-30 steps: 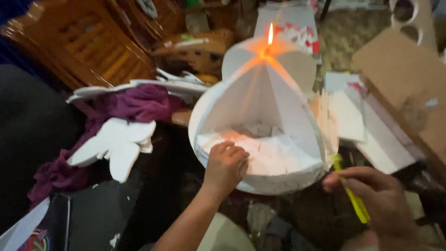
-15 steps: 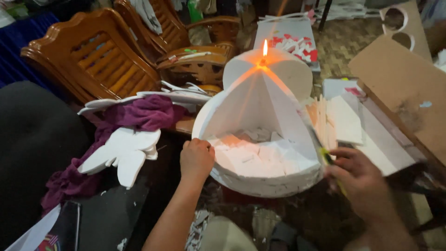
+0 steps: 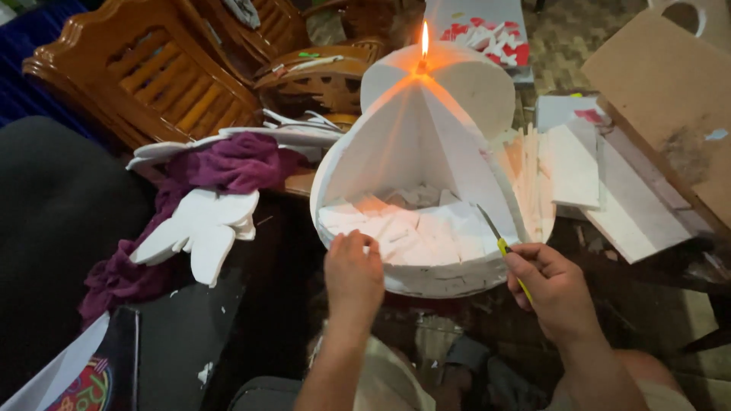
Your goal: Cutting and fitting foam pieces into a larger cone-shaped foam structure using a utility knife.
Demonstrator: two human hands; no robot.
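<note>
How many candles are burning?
1. The lit candle stands on top of the white foam structure, above the person's left hand and right hand. Others may be hidden.
</note>
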